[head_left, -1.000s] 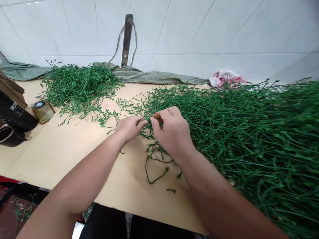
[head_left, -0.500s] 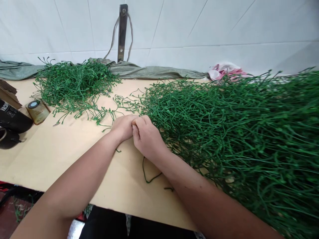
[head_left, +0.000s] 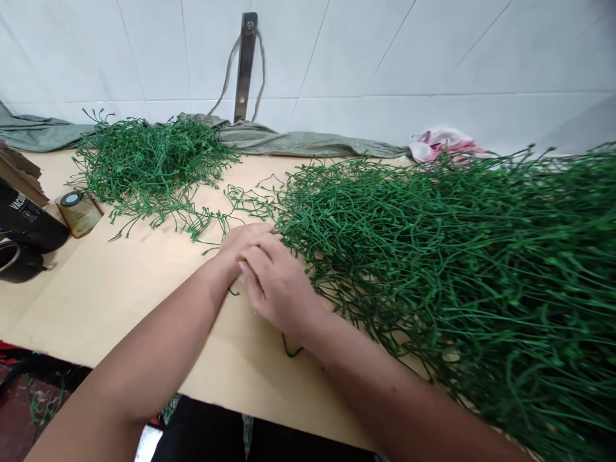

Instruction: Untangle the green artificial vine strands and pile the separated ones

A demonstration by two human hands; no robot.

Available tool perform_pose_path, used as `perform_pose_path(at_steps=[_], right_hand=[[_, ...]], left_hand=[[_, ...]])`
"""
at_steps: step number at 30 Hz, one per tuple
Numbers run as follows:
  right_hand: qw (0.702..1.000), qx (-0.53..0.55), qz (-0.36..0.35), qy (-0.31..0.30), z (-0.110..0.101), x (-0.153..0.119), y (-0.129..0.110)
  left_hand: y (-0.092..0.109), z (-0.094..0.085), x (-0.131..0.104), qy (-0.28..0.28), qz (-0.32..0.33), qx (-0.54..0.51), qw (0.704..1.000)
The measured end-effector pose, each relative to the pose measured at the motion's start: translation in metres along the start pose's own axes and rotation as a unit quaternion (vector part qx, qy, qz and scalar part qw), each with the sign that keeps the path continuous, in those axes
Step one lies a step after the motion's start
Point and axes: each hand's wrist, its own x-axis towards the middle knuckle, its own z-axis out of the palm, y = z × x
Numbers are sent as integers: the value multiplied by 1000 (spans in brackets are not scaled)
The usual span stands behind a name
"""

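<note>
My right hand (head_left: 279,282) lies across the back of my left hand (head_left: 240,240), its fingers curled over it near the wrist. The right hand covers most of the left hand's fingers, so whether those are open or closed is hidden. No object shows in either hand. Just right of both hands spreads a large heap of thin green stems (head_left: 409,224) with small forked tips. A smaller pile of the same stems (head_left: 154,157) sits at the back left. One loose stem (head_left: 290,350) pokes out below my right wrist.
On the left are a black vacuum bottle (head_left: 31,215), a dark mug (head_left: 19,262), an amber container (head_left: 79,215) and torn cardboard (head_left: 22,170). Behind the tan tabletop (head_left: 120,276) run a grey-green cloth (head_left: 312,144) and a pink-white cloth (head_left: 445,144). A metal strip (head_left: 246,67) hangs on the wall.
My right hand has slid left over the back of my left hand, its fingers shifting from a pinch to a flatter curl. The view has shifted slightly.
</note>
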Motion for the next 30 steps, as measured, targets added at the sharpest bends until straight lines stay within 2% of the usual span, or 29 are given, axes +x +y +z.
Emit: perform_pose_path(at_steps=[4, 14, 18, 21, 25, 30], right_hand=[[999, -11, -6, -37, 3, -2, -7], [1000, 21, 5, -9, 6, -1, -4], [998, 22, 49, 26, 6, 1, 7], [994, 0, 103, 44, 7, 3, 21], [988, -44, 147, 6, 9, 3, 34], [986, -31, 160, -42, 12, 2, 36]], left_hand=[[-2, 2, 0, -2, 6, -21, 1000], [2, -3, 0, -31, -9, 18, 999], [-9, -2, 1, -6, 30, -45, 999], [-17, 1, 2, 25, 9, -107, 994], [-17, 2, 4, 78, -32, -199, 976], [-14, 0, 2, 96, -52, -231, 967]])
